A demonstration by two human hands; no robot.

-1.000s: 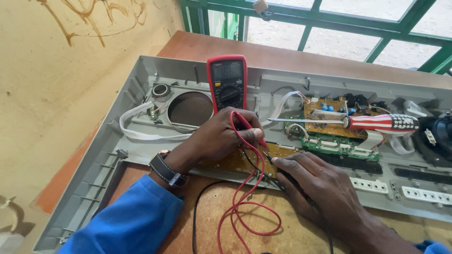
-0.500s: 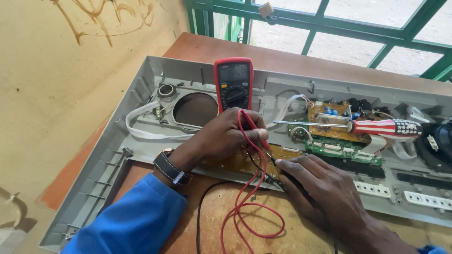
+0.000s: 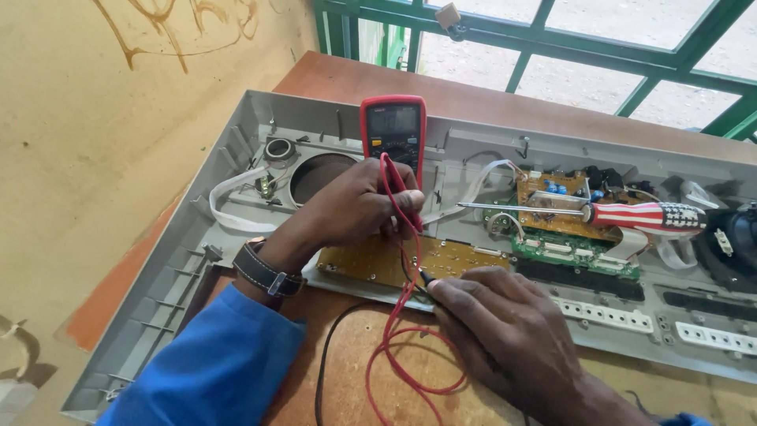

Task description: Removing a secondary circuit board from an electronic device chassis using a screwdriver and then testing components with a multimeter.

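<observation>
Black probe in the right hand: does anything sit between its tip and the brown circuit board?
Nothing visible does. The right hand holds the black probe with its tip at the near edge of the brown circuit board; the red lead runs beside it.

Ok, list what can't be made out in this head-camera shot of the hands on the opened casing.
- Multimeter screen: too small and dim to read.
- Red probe tip: covered by the left hand, so its contact point on the yellow circuit board is unseen.
- Black probe: only its end shows past the right hand; contact unclear.
- Black speaker: cut off by the right edge.
- Grey casing: lower left corner cut off by the bottom edge.
</observation>
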